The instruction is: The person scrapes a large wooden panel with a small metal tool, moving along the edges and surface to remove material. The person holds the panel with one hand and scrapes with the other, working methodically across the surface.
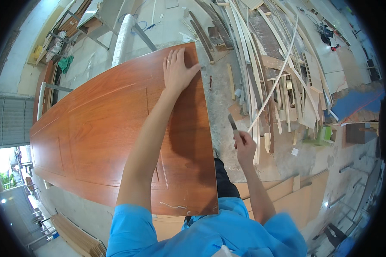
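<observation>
A large glossy reddish-brown wooden door panel [111,128] with grooved rectangles lies before me, its long end reaching away to the left. My left hand [178,70] rests flat on its far right corner, fingers spread and the thumb at the edge. To the right of the panel, my right hand [245,147] is closed round a small knife [233,123], whose dark flat blade points up and away from me. The blade is apart from the panel. A thin pale curled strip [173,206] lies on the panel near my body.
Metal trestles, one with a wrapped white bar [123,40], stand at the panel's far side. A heap of wooden strips and offcuts [270,64] covers the floor at right. Brown boards [287,197] lie beside me, and stacked panels [79,233] sit at lower left.
</observation>
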Motion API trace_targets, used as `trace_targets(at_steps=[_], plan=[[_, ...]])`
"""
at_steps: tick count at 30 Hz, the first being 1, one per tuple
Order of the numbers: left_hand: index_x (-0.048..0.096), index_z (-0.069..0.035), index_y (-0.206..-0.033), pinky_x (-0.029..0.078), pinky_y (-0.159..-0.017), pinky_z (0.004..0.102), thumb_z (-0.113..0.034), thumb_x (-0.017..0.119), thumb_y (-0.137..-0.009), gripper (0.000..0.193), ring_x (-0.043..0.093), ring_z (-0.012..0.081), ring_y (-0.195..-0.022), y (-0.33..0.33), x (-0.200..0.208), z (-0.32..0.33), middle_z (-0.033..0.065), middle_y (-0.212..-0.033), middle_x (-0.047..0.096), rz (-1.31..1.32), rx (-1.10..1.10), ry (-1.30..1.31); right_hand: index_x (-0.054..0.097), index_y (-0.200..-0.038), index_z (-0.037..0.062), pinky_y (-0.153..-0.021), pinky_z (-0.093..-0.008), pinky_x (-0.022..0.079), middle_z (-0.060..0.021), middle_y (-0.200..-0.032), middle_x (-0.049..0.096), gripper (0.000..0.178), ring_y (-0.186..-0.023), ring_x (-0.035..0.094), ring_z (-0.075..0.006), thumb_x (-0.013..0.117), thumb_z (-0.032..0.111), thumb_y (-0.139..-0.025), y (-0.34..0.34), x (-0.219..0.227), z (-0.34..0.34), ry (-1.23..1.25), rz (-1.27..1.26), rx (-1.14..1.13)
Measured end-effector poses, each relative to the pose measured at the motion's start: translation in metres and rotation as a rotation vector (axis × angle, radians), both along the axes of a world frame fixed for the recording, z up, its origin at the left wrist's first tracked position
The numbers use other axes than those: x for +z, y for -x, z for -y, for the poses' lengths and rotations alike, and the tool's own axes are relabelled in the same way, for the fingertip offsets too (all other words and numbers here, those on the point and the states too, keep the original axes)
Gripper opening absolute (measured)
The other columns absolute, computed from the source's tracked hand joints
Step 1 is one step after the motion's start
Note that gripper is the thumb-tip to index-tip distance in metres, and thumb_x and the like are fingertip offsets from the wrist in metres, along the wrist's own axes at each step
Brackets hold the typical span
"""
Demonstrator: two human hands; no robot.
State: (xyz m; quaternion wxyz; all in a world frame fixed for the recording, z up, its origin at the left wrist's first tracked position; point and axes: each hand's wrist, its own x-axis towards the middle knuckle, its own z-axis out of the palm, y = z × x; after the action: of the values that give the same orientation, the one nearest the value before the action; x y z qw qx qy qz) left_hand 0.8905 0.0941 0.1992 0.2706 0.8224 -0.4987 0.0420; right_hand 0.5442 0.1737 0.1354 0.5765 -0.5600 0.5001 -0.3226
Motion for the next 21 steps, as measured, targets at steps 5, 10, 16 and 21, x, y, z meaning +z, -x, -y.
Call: trace_targets(at_steps=[5,10,16,21], plan=[[0.058,-0.020,-0.146,0.012,-0.126,0.0529,-0.056,0.074,-0.078,0.078,0.043,0.0314,-0.145,-0.053,0.003,0.060,0.0105,-0.150,0.057,-0.206,-0.137,-0.233,0.073,-0.105,-0.0015,-0.062,-0.0246,0.047,-0.0026,-0.083,0.066,0.014,-0.067,0.058,-0.0074,0.069,0.010,-0.098,0.006,-0.014,-0.014,-0.125,-0.102,0.103],[0.068,-0.025,-0.135,0.018,-0.122,0.0463,-0.060,0.074,-0.072,0.073,0.057,0.0276,-0.132,-0.081,0.013,0.073,0.0071,-0.132,0.070,-0.482,-0.203,-0.372,0.072,-0.105,-0.0007,-0.063,-0.0259,0.046,-0.0032,-0.082,0.064,0.013,-0.069,0.057,-0.0089,0.070,0.010,-0.098,0.012,-0.022,-0.001,0.071,-0.146,0.171],[0.070,-0.025,-0.131,0.021,-0.118,0.0432,-0.061,0.078,-0.068,0.073,0.061,0.0264,-0.123,-0.074,0.010,0.074,0.0082,-0.118,0.074,-0.390,-0.136,-0.338,0.072,-0.105,-0.0014,-0.064,-0.0260,0.045,-0.0028,-0.081,0.062,0.013,-0.069,0.056,-0.0091,0.069,0.008,-0.098,0.004,-0.025,0.022,0.047,-0.097,0.084],[0.071,-0.023,-0.129,0.022,-0.118,0.0439,-0.061,0.079,-0.068,0.073,0.061,0.0263,-0.123,-0.072,0.015,0.073,0.0079,-0.118,0.074,-0.423,-0.150,-0.355,0.072,-0.105,-0.0016,-0.063,-0.0257,0.044,-0.0025,-0.082,0.062,0.013,-0.069,0.054,-0.0086,0.068,0.009,-0.098,-0.001,-0.027,0.023,0.072,-0.081,0.083]])
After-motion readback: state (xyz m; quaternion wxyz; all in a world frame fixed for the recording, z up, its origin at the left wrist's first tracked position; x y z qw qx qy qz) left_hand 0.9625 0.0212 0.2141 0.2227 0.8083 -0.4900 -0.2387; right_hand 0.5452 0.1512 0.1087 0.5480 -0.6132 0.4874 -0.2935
